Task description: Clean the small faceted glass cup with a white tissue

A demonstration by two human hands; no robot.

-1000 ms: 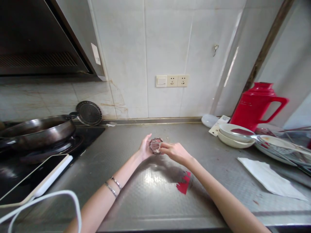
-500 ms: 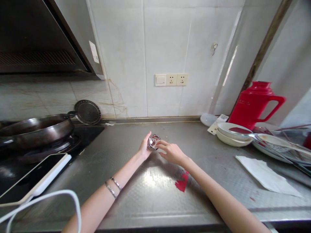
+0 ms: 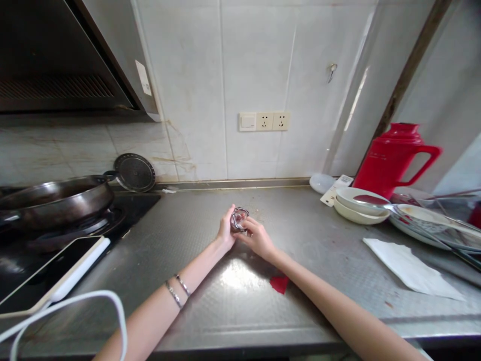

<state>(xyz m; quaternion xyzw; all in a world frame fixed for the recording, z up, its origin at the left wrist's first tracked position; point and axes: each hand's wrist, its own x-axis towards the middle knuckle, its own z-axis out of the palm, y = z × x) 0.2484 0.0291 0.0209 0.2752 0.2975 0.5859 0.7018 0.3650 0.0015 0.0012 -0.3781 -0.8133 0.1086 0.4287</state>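
Above the middle of the counter, a small round shiny object (image 3: 239, 216) with a silvery rim and a glassy or reflective centre is between my hands. I cannot make out its exact kind. My left hand (image 3: 226, 231) grips it from the left side, with the thumb up along its edge. From the right, my right hand (image 3: 258, 240) closes its fingers and thumb on the near right edge of it; the fingertips are partly hidden. Under my right forearm, a scrap of red material (image 3: 278, 284) lies on the steel counter (image 3: 203, 306).
A steel pan (image 3: 56, 203) sits on the stove at left, with a phone (image 3: 56, 276) and white cable (image 3: 108, 297) nearer. At right stand a red thermos (image 3: 391, 160), stacked bowls (image 3: 358, 213), plates with utensils (image 3: 424, 223), and a white paper sheet (image 3: 411, 268).
My right hand has moved slightly left and its thumb and fingers have closed onto the round object, which has tilted a little. My forearm now covers more of the red scrap.
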